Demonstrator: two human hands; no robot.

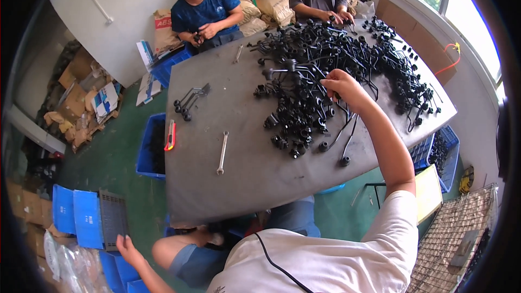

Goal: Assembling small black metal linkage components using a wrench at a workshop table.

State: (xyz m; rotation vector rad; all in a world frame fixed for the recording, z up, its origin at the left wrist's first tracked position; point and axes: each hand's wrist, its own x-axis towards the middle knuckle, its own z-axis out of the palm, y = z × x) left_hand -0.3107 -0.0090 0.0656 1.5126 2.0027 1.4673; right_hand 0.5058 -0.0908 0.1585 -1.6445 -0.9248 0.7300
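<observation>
My right hand (341, 87) reaches over the table into a big heap of black bent-rod parts with round knobs (304, 103). Its fingers are pinched together on a black part, mostly hidden by the hand. Below it, thin black rods end in knobs on the tabletop. Low at the left, my left hand (126, 246) hangs beside the lower edge of a dark grey slatted crate (113, 220). Its fingers are apart with nothing visible in them; whether they touch the crate I cannot tell.
On the grey table (249, 179) lie a wrench (222, 153), a red utility knife (170, 135), a smaller wrench (238, 53) and several separate rods (190, 100). Two people work across the table. Blue crates (150, 146) stand beside it; a wire basket (453, 239) is at right.
</observation>
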